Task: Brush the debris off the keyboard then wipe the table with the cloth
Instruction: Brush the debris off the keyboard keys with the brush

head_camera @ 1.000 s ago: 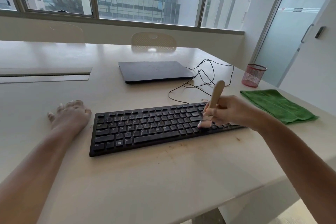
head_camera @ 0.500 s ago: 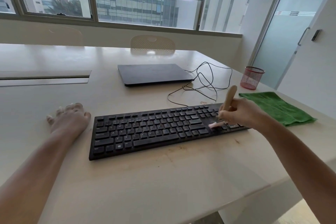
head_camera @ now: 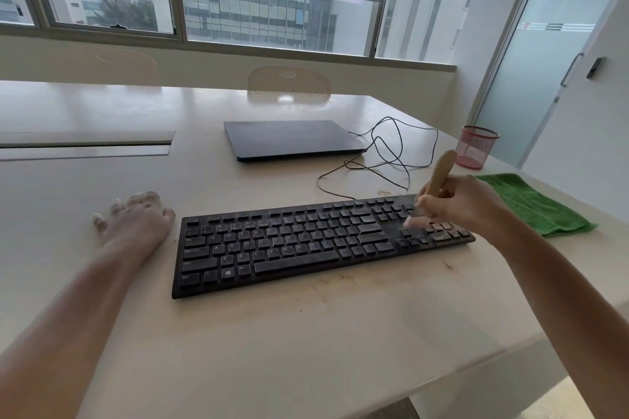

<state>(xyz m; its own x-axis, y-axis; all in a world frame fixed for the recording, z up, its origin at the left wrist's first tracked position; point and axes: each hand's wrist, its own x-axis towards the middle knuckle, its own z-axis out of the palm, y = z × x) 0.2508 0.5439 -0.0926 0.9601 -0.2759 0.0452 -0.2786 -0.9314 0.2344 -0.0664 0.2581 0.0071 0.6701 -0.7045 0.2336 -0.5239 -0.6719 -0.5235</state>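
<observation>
A black keyboard (head_camera: 289,241) lies across the middle of the cream table (head_camera: 306,343), with brown debris on its right-hand keys and on the table just in front of it. My right hand (head_camera: 456,207) grips a wooden-handled brush (head_camera: 440,175) over the keyboard's right end, bristles blurred against the keys near the number pad. My left hand (head_camera: 136,221) rests flat on the table just left of the keyboard, fingers spread. A green cloth (head_camera: 534,204) lies flat to the right of the keyboard, behind my right forearm.
A closed dark laptop (head_camera: 292,139) sits behind the keyboard, with a tangle of black cable (head_camera: 391,160) beside it. A red mesh cup (head_camera: 476,146) stands at the far right. The table's corner edge runs at lower right. Chair backs stand beyond the far side.
My right hand has swept the brush rightward along the keyboard, from the main keys to the number pad end. My left hand has stayed put.
</observation>
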